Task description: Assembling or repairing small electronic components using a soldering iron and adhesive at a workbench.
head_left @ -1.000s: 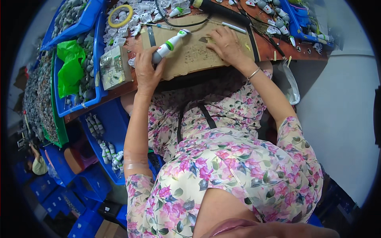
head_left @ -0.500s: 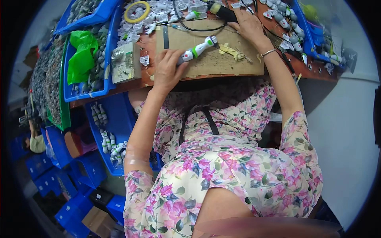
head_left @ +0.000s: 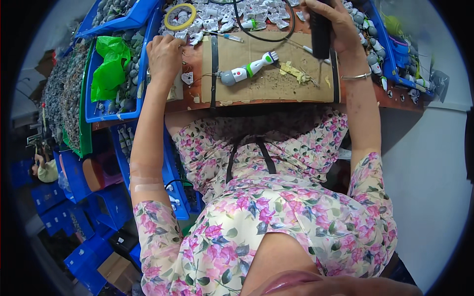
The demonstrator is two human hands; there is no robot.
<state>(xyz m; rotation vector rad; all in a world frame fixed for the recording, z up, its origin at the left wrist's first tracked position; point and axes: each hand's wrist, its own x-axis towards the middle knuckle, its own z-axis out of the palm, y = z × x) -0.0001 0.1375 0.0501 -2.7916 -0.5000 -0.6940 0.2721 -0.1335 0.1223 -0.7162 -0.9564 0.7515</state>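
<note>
A blue bin (head_left: pixel 114 93) at the left of the worktop (head_left: pixel 395 96) holds small grey parts and a crumpled green plastic bag (head_left: pixel 109 69). A second blue bin (head_left: pixel 121 15) above it is also filled with grey pieces, and further left a green-rimmed tray (head_left: pixel 74 103) carries a dense heap of the same. At the right edge another blue bin (head_left: pixel 395 44) holds grey and white pieces with something green among them. Below the worktop, on the left, more blue crates (head_left: pixel 74 217) are stacked on the floor.

On the worktop lies a brown cardboard mat (head_left: pixel 266 84) strapped down with black bands. A grey, white and green toy-like part (head_left: pixel 244 72) lies on the mat between the hands, touched by neither, with yellowish scraps (head_left: pixel 295 73) just beside it. A roll of yellow tape (head_left: pixel 179 16) and scattered small white parts (head_left: pixel 217 17) lie behind the mat.

The left hand (head_left: pixel 165 55) rests at the mat's left side, fingers curled down onto small parts; whether it grips one cannot be told. The right hand (head_left: pixel 335 24) is clenched around a black power tool (head_left: pixel 321 32) held upright, its tip pointing down over the mat. A black cable (head_left: pixel 261 34) loops across the parts behind.
</note>
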